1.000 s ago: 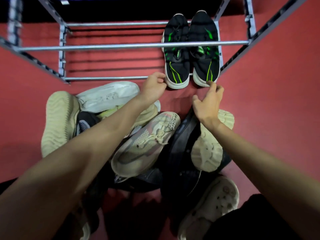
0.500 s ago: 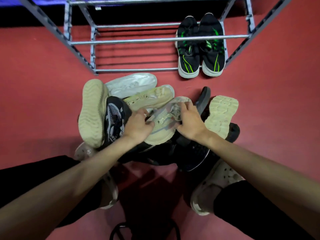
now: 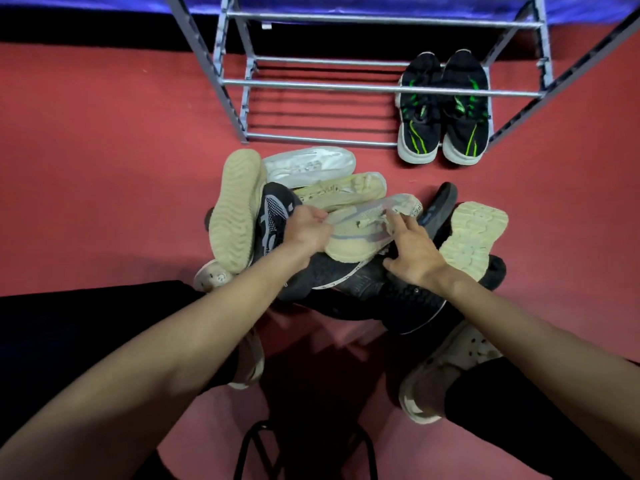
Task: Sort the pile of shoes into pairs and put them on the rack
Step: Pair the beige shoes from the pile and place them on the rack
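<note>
Two black-and-green sneakers (image 3: 443, 109) stand paired on the rack (image 3: 346, 86). In front of the rack, the pile (image 3: 346, 237) shows at least eight shoes; more may be hidden.

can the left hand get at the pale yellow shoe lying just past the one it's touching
Probably yes. The pale yellow shoe lies on top of the pile with nothing covering it, just beyond the left hand, which rests at the beige shoe.

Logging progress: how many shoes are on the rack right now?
2. A black-and-green pair sits side by side at the right end of the rack's bottom shelf: left shoe, right shoe. No others show there.
</note>
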Motion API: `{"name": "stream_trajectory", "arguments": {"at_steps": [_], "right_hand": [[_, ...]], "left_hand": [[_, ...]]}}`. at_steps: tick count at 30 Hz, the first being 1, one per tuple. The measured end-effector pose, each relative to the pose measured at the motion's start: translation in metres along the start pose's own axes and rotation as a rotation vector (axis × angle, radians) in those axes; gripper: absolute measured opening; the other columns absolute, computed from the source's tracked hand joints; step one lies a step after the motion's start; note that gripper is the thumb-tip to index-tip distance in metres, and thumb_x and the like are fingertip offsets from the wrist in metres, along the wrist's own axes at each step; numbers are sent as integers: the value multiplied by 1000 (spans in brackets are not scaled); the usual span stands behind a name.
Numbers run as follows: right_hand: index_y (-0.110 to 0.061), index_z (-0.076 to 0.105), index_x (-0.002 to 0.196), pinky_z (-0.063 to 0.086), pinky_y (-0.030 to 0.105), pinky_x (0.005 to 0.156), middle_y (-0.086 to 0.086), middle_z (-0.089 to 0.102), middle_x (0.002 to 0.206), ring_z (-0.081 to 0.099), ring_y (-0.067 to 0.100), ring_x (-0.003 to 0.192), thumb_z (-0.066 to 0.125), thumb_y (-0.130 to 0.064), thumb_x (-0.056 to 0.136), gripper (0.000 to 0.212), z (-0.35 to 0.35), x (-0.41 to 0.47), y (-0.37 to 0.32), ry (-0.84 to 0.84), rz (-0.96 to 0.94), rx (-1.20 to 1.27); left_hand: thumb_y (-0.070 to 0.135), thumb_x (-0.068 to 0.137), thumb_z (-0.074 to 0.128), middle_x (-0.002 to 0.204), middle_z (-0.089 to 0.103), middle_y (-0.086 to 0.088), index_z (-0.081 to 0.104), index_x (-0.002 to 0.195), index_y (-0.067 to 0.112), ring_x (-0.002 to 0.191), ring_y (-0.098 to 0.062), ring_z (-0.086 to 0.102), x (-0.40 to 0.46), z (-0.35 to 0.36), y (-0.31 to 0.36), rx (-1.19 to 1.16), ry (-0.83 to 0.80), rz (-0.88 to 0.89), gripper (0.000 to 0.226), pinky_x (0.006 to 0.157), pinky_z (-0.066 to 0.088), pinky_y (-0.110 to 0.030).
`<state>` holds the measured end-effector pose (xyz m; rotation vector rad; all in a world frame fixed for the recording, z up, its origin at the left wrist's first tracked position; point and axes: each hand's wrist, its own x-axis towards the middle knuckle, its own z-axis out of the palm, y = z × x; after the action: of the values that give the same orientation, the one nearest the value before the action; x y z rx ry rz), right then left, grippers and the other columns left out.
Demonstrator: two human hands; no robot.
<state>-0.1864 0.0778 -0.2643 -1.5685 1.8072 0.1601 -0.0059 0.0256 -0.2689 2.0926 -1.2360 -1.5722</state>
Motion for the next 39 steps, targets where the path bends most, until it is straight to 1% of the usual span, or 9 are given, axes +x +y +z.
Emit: {"name": "stream_trajectory", "arguments": {"at_steps": [6, 9, 14, 20, 23, 26, 33, 36, 39], "right_hand": [[-15, 5, 152, 17, 39, 121, 22, 4, 157, 7, 35, 148, 65, -29, 85, 91, -9, -6, -3, 250, 30, 235], [-13, 15, 151, 15, 37, 120, 19, 14, 157, 11, 31, 148, 54, -40, 91, 76, -16, -9, -3, 381, 63, 415], [-12, 60, 103, 43, 43, 91, 9, 63, 98, 55, 31, 103, 63, -38, 86, 31, -31, -15, 13, 393, 2, 405], [-31, 34, 72, 33, 33, 76, -12, 38, 70, 39, 17, 80, 43, -38, 98, 29, -18, -42, 19, 268, -133, 506], [-20, 40, 80, 37, 37, 80, -8, 41, 74, 42, 15, 77, 40, -39, 99, 26, -15, -47, 12, 294, -47, 641], [-13, 43, 95, 40, 31, 75, -6, 45, 80, 46, 11, 76, 37, -44, 99, 32, -9, -49, 3, 272, 57, 757], [-19, 54, 109, 26, 27, 90, -2, 53, 102, 42, 26, 110, 28, -43, 100, 37, -8, -49, 41, 394, 137, 578], [-9, 39, 135, 29, 37, 103, 24, 40, 129, 36, 39, 122, 48, -40, 92, 54, -3, -32, 67, 449, 434, 356], [-13, 24, 140, 28, 45, 109, 25, 27, 136, 30, 41, 127, 66, -48, 78, 83, 13, -20, 81, 258, 582, 255]], "left_hand": [[-6, 85, 56, 114, 66, -13, 65, 119, 5, 104, -20, 59, -7, -63, 30, -54, -23, 279, 37, 97, 48, -32], [-6, 90, 51, 110, 68, -12, 62, 123, 3, 100, -19, 63, -13, -84, 44, -139, -153, 290, 36, 93, 50, -34], [1, 92, 53, 84, 72, 2, 67, 112, 5, 73, -6, 69, -19, -80, 50, -319, -155, 279, 25, 69, 58, -20], [4, 95, 50, 93, 74, -8, 61, 107, -3, 82, -12, 73, -21, -52, 52, -728, -153, 178, 18, 70, 57, -21], [14, 90, 62, 88, 76, -3, 61, 111, 2, 78, -15, 72, -39, -20, 44, -610, -244, 85, 24, 70, 57, -27], [21, 89, 64, 113, 69, -9, 58, 124, 10, 95, -21, 67, -60, 20, 31, -475, -377, 11, 37, 81, 56, -31], [11, 96, 50, 123, 65, -17, 58, 126, 5, 113, -31, 62, -50, 48, 24, -397, -208, -12, 32, 101, 49, -44], [9, 96, 47, 122, 66, -15, 58, 125, 9, 111, -29, 64, -47, 45, 18, -301, -210, 36, 31, 101, 49, -49], [8, 95, 48, 120, 66, -13, 58, 123, 13, 109, -28, 64, -48, 46, 13, -263, -219, 84, 30, 100, 50, -47]]}}
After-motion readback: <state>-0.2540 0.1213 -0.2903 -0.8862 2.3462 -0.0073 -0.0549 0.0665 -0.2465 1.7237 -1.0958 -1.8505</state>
